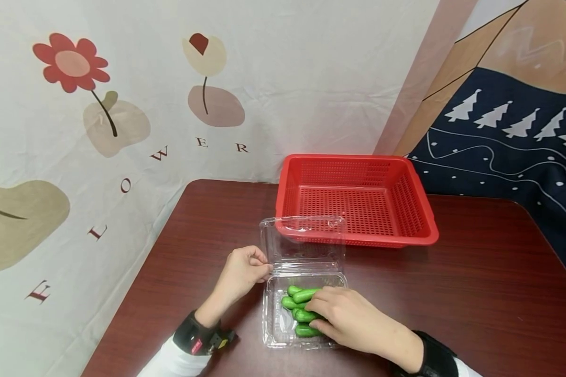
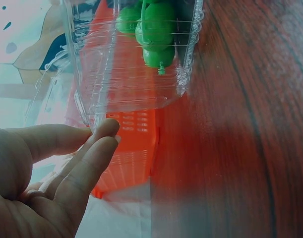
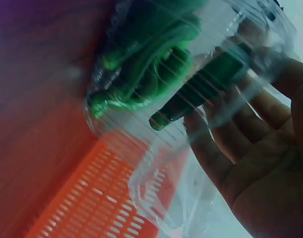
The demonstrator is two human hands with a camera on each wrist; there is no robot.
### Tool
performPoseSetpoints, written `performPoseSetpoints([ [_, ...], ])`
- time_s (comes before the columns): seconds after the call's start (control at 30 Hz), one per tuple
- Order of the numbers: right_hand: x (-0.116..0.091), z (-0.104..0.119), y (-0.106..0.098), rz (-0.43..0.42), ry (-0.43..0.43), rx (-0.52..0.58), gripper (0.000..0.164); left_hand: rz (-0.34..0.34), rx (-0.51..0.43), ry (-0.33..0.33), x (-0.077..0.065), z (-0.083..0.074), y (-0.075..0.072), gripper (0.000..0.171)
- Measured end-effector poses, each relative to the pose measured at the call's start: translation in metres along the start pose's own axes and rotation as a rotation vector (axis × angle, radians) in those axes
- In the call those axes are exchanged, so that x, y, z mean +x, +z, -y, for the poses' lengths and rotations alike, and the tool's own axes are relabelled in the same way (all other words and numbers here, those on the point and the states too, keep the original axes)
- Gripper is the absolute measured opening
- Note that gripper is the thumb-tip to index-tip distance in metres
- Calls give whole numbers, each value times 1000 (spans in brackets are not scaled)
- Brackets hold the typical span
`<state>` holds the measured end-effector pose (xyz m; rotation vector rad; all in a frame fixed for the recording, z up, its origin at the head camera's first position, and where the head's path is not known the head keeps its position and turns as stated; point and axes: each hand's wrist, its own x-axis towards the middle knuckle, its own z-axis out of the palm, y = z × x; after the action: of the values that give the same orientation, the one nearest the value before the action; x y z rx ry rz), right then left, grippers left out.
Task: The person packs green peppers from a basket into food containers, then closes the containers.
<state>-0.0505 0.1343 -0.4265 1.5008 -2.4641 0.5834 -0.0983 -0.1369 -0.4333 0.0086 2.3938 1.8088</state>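
A clear plastic clamshell box (image 1: 266,319) lies on the table with its lid (image 1: 304,255) raised toward the back. Several glossy green cucumber-like vegetables (image 1: 305,296) are heaped in its base. At the hinge's left end, my left hand (image 1: 245,269) pinches the box edge between thumb and fingertips. My right hand (image 1: 349,317) reaches over the right side of the base, fingers bent on the vegetables. In the right wrist view, one green vegetable (image 3: 203,87) slants between its thumb and fingers, seen through the clear wall. My right fingers hide part of the heap in the head view.
Behind the box stands a red perforated basket (image 1: 349,159), with the raised lid overlapping its front left corner in view. The dark reddish wooden table (image 1: 476,283) extends to both sides. Printed cloth (image 1: 311,78) hangs along the back and left.
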Motion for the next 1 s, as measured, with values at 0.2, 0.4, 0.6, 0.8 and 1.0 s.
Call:
performPoseSetpoints([
  [0.2,-1,0,8,54,9,-19,19,1,-4,0,0,0,0,15],
  [0.4,-2,0,12,71,21,-29,17,2,0,6,1,0,0,15],
  [0.6,-3,1,16,83,36,-39,16,0,0,3,1,0,0,15],
  [0.8,-3,1,18,93,42,-33,16,1,-3,5,1,0,0,15],
  [1.0,-3,1,19,100,50,-30,16,5,4,6,1,1,0,15],
])
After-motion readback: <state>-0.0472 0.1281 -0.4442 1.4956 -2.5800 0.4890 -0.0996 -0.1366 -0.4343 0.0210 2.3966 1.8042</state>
